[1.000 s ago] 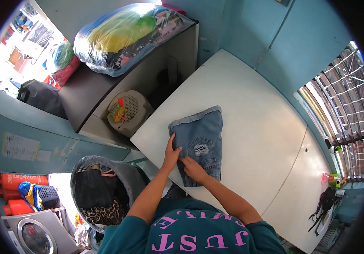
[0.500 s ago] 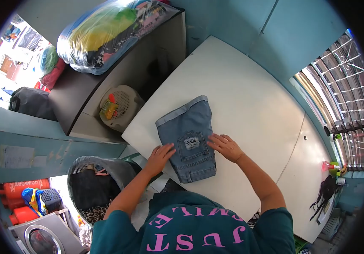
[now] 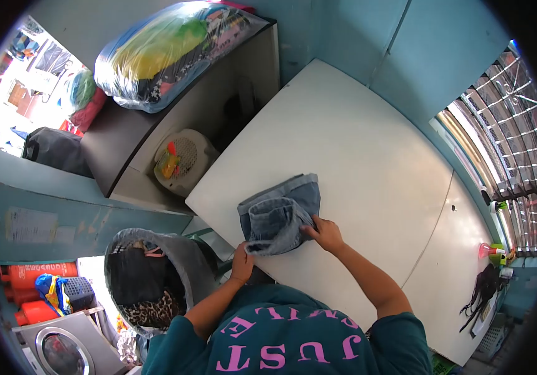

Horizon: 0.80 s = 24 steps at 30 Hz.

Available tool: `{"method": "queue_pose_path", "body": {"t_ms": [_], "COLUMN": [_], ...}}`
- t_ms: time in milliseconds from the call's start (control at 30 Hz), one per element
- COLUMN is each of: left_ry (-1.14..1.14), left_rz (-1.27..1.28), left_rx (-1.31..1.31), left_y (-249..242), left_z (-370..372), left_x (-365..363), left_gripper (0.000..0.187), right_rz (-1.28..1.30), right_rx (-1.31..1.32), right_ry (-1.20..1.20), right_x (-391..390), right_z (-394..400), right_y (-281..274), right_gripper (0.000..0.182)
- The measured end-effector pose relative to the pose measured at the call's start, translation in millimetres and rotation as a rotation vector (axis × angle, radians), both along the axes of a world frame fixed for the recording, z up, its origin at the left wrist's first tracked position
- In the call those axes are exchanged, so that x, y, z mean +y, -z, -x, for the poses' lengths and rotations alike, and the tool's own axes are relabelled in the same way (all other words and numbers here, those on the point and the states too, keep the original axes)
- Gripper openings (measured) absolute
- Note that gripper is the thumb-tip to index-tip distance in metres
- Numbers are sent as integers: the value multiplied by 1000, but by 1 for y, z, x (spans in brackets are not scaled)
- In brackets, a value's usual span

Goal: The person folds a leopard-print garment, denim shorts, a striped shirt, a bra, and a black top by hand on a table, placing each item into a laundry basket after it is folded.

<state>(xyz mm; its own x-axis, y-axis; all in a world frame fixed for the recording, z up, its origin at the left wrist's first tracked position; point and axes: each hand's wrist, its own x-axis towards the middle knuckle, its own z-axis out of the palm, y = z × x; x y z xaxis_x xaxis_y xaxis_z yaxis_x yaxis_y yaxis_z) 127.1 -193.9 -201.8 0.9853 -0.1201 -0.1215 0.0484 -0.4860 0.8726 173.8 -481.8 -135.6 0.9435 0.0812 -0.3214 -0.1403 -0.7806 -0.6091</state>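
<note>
A pair of blue denim shorts (image 3: 278,209) lies on the white table (image 3: 368,144) near its front left edge. Its waistband end is lifted and folded over toward the rolled cuff. My right hand (image 3: 325,234) pinches the denim at the right side of the fold. At the left lower corner, by the table's edge, my left hand (image 3: 242,261) is closed on the waistband end.
Left of me stands a round hamper (image 3: 184,265) with dark and leopard-print clothes. A dark shelf (image 3: 118,134) holds a clear bag of clothes (image 3: 175,56). A stool (image 3: 184,156) stands beneath. Red cylinders (image 3: 43,275) and a washing machine (image 3: 62,350) are at lower left.
The shorts have gone from lying flat with a back pocket showing to being folded over, closer to me. Both hands have closed on the denim, and my left hand has moved toward the table's edge.
</note>
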Motion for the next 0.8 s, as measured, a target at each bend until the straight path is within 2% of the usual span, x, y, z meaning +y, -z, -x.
{"method": "queue_pose_path", "body": {"t_ms": [33,100,233,300,367,433,533,600,633,700,733,800], "left_ry": [-9,-200,-254,-216,-281,-367,-500,-367,-392,-49,-67,-145], "left_rz": [-2,115,-40,-300,-172,-191,-162,-145,-134,-47,-32,-50], "left_rx": [3,424,489,391,361,391,486,587,575,658,652,411], "left_y": [-7,-23,-20,-18,-19,-19,-40,-40,-27,-14,-32,-74], "left_z": [7,18,46,58,67,65,53,45,42,40,43,50], "left_x": [-4,-9,-3,1,1,-6,-7,-1,4,12,13,9], "left_gripper": [26,29,32,36,41,51,62,59,59,58,58,50], "right_rz": [-2,-1,81,178,133,223,192,-51,-59,-29,-25,-175], "right_rx": [3,-82,-112,-54,101,-468,-593,-475,-489,-335,-343,-274], "right_ry": [-9,232,225,233,276,188,207,345,320,371,348,417], "right_x": [8,21,40,48,57,55,52,48,48,44,43,44], "right_z": [4,14,50,68,78,92,90,89,92,95,99,105], "right_y": [1,13,40,33,11,31,34,37,44,48,44,31], "right_gripper": [37,34,28,25,18,14,13,13,13,10,10,15]}}
